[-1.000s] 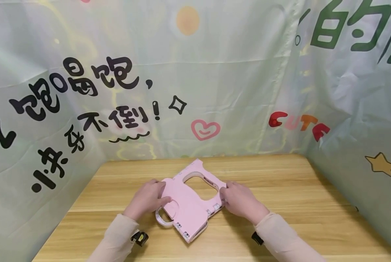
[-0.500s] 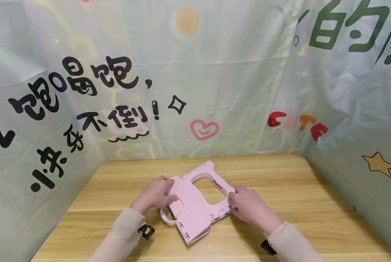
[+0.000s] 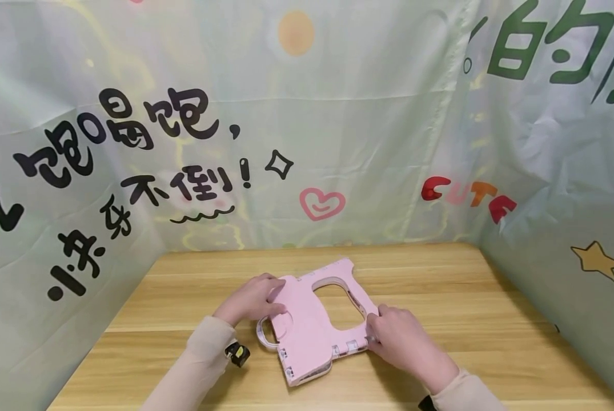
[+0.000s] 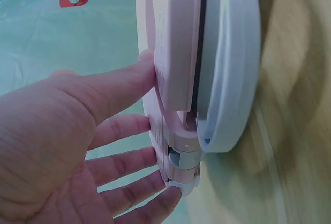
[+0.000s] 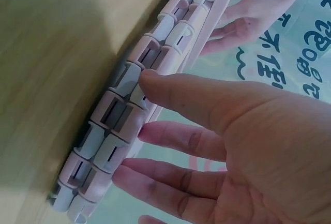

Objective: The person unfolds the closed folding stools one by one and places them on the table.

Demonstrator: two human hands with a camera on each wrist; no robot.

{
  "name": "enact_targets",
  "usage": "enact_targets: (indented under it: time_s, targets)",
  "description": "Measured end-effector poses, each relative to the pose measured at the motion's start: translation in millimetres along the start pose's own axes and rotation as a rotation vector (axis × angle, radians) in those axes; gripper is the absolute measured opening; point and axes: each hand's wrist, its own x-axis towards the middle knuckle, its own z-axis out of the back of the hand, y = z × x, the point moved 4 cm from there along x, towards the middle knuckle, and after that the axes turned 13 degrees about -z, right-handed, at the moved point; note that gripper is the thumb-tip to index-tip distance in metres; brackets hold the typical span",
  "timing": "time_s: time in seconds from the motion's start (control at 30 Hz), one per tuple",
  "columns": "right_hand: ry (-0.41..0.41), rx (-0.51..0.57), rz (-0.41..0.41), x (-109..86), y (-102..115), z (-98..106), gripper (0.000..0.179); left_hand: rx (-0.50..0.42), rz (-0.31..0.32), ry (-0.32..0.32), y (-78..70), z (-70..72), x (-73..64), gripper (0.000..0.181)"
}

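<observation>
Hands both on the work, fingers mostly straight, not wrapped round it: left hand lays its thumb on the top face at the left side, other fingertips on the edge; right hand has its thumb against the hinge row at the right corner, fingertips along the upper edge. How hard either presses, can't tell. Pink hinged piece lies flat on the table, between the hands, slightly skewed, big cut-out toward the far right, white loop sticking out at the left. Looks like moulded plastic: I'd expect light, stiff panels, smooth and a bit slippery, weak point being the hinge knuckles. It's layered, with a narrow gap showing at the near edge, so leaves may flop or shift if only one is lifted. Best hold: thumb and fingers across all layers at the solid left side, plus the bar round the cut-out; the loop might do as a handle, but can't tell what load it takes. Avoid squeezing on hinges, pinch risk. Table is pale wood grain, flat, looks smooth enough to slide on. Printed cloth walls it at back and both sides: black and green lettering, heart, star. Table runs on past the piece left and right, so elbow room looks fine.
</observation>
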Motion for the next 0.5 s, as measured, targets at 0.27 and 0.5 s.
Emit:
enact_targets:
  time_s: [0.27,0.5]
  targets:
    - [-0.028,-0.015,0.0,-10.9,5.9,3.1,0.037,-0.055,-0.001,0.043,0.8,-1.6,4.8,0.068]
    - [-0.015,-0.013,-0.001,-20.2,12.0,6.0,0.037,-0.101,-0.047,0.067,3.2,-1.8,11.2,0.067]
